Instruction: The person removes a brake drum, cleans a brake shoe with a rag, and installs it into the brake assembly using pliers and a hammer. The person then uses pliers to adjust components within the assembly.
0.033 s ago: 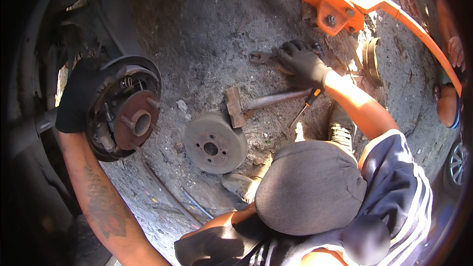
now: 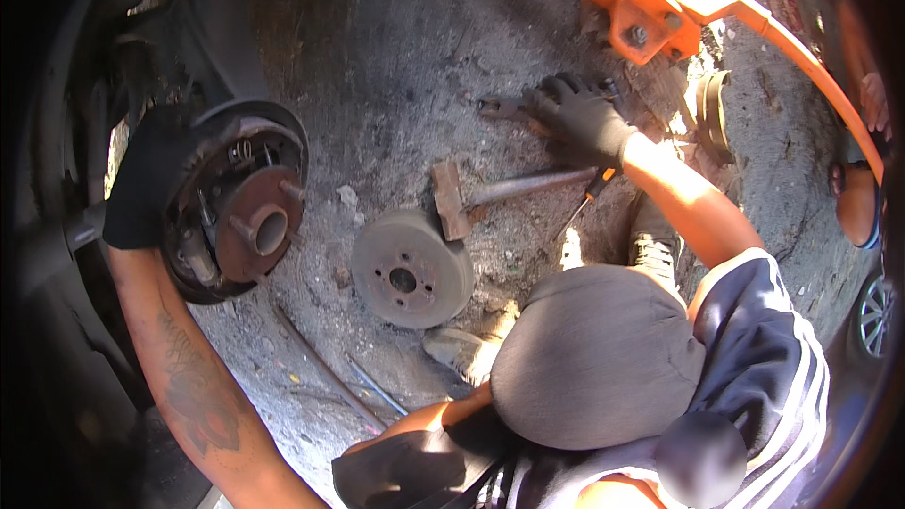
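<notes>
At the left, my left hand (image 2: 151, 179), in a black glove, is closed around the edge of a drum brake assembly (image 2: 203, 217). Its rusty hub (image 2: 262, 226) has bare wheel studs. My right hand (image 2: 580, 118), also gloved, bends over a metal tool that looks like pliers (image 2: 500, 108), lying near the ground; the palm hides most of its handle. Between the hands a brake drum (image 2: 410, 273) lies on the ground. A hammer (image 2: 451, 200) rests its head against the drum. Beside the hammer handle is a screwdriver (image 2: 596, 187) with a black and orange handle.
An orange metal frame (image 2: 632, 0) stands at the top right, with a curved brake shoe (image 2: 715, 118) below it. A rounded dark grey cloth shape (image 2: 594, 358) covers the lower middle. Thin rods (image 2: 325, 372) lie lower left. Another person's hand (image 2: 874, 102) shows far right.
</notes>
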{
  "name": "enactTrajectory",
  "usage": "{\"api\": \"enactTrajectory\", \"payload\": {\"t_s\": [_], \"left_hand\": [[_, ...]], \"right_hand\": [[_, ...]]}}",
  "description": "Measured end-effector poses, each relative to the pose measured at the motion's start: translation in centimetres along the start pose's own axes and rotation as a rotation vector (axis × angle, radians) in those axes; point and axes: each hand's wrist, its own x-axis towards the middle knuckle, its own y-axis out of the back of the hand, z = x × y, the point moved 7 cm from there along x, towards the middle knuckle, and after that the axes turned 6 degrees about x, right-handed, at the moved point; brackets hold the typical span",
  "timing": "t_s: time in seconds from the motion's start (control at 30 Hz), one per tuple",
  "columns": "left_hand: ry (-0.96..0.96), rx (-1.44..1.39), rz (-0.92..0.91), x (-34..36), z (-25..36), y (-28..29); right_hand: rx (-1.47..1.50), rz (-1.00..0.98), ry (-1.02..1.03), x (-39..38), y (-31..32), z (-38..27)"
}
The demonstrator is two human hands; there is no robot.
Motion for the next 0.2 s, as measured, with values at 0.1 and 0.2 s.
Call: {"api": "enactTrajectory", "payload": {"t_s": [0.1, 0.2], "left_hand": [[0.029, -0.222, 0.184, -1.5, -0.6, 0.4], [-0.264, 0.222, 0.255, -4.3, -4.4, 3.0]], "right_hand": [[0.048, 0.122, 0.101, -0.8, 3.6, -4.6], [0.407, -0.036, 0.411, -0.4, 11.0, -13.8]]}}
